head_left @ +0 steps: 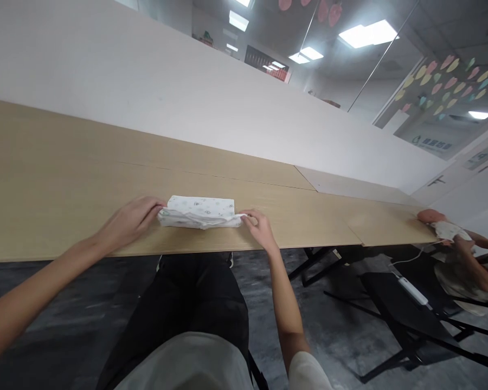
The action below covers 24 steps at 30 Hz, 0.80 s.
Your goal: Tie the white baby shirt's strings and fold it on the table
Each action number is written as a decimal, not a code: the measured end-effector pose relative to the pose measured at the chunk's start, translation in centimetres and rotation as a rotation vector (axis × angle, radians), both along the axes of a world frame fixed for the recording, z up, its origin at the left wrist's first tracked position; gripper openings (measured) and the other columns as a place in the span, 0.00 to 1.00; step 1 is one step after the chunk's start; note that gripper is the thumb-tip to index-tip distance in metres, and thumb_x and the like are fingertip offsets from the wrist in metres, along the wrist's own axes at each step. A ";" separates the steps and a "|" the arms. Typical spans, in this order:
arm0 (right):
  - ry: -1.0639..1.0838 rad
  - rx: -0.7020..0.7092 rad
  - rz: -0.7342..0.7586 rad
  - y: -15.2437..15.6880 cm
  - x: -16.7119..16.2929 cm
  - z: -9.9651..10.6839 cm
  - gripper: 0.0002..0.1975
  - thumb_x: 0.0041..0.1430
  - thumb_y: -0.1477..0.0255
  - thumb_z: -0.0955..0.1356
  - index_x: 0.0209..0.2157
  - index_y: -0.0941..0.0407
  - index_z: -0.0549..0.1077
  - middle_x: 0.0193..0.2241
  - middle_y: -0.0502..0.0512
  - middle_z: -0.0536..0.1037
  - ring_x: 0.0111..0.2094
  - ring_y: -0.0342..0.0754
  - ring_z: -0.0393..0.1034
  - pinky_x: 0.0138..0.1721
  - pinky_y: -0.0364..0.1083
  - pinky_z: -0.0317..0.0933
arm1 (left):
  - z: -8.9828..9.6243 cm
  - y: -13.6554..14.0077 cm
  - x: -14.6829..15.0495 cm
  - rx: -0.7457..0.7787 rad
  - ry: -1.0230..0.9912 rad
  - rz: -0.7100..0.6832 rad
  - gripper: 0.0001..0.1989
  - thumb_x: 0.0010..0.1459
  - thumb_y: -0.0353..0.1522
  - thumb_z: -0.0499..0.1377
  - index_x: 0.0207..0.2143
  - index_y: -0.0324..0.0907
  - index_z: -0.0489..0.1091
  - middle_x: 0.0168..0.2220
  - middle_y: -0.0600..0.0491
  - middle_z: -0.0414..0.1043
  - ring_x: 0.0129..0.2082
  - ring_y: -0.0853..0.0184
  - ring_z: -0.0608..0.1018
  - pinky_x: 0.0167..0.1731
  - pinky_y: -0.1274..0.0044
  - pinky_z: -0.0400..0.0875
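A folded white cloth (201, 206) with a small grey print lies on the wooden table near its front edge. Its near side is raised in loose, wrinkled folds. At the left end, my left hand (140, 214) pinches the near corner between thumb and fingers. My right hand (258, 225) grips the opposite corner, where a narrow strip sticks out to the right. Between the hands the cloth is stretched sideways. Whether it is a garment or a plain piece of fabric cannot be made out.
The long wooden table (73, 179) runs along a white wall (154, 86) with glass above. At far right, a person's hands (466, 246) hold white printed fabric by a round orange-pink object (431, 215). A black chair (406, 303) bears a white power strip (413, 291) with a cable.
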State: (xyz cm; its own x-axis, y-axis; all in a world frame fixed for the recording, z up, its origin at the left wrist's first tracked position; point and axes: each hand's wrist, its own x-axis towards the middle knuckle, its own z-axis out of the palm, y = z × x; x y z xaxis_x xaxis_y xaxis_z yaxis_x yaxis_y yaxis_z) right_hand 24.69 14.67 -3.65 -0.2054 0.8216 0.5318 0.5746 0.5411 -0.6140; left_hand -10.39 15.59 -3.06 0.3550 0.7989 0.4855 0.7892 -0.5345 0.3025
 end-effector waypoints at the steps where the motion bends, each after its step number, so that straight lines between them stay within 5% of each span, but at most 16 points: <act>1: 0.016 -0.021 -0.015 1.1 -0.1 0.5 0.10 0.61 0.71 0.65 0.39 0.57 0.77 0.39 0.57 0.79 0.41 0.47 0.72 0.46 0.46 0.64 | 0.6 0.7 0.0 -0.009 -0.009 0.012 0.20 0.63 0.43 0.40 0.39 0.40 0.66 0.39 0.46 0.72 0.39 0.60 0.72 0.43 0.70 0.66; 5: 0.022 -0.160 -0.086 7.5 -1.0 1.1 0.10 0.58 0.74 0.65 0.38 0.61 0.77 0.34 0.56 0.79 0.33 0.44 0.71 0.37 0.41 0.63 | 1.6 5.6 -0.2 -0.136 -0.020 0.093 0.20 0.63 0.41 0.42 0.41 0.39 0.67 0.41 0.47 0.73 0.38 0.63 0.72 0.42 0.73 0.65; 10: -0.068 -0.345 -0.196 14.1 -2.6 -0.9 0.09 0.53 0.78 0.65 0.33 0.62 0.78 0.29 0.54 0.78 0.30 0.42 0.69 0.33 0.39 0.60 | -0.6 11.9 -0.2 -0.326 0.049 0.212 0.19 0.62 0.37 0.45 0.44 0.36 0.69 0.45 0.46 0.74 0.41 0.63 0.73 0.42 0.75 0.64; 16: -0.107 -0.381 -0.278 15.5 -3.3 -4.7 0.09 0.52 0.79 0.66 0.33 0.60 0.78 0.35 0.57 0.80 0.35 0.46 0.72 0.39 0.41 0.62 | -4.7 14.2 0.9 -0.379 -0.003 0.339 0.19 0.58 0.34 0.46 0.41 0.35 0.72 0.44 0.42 0.75 0.44 0.56 0.75 0.41 0.73 0.66; 24: -0.100 -0.236 -0.277 15.5 -2.9 -6.8 0.10 0.58 0.77 0.66 0.39 0.60 0.78 0.41 0.58 0.80 0.41 0.47 0.73 0.44 0.41 0.62 | -7.1 14.4 0.1 -0.332 -0.190 0.213 0.23 0.54 0.44 0.52 0.41 0.37 0.75 0.46 0.47 0.75 0.46 0.58 0.74 0.45 0.75 0.66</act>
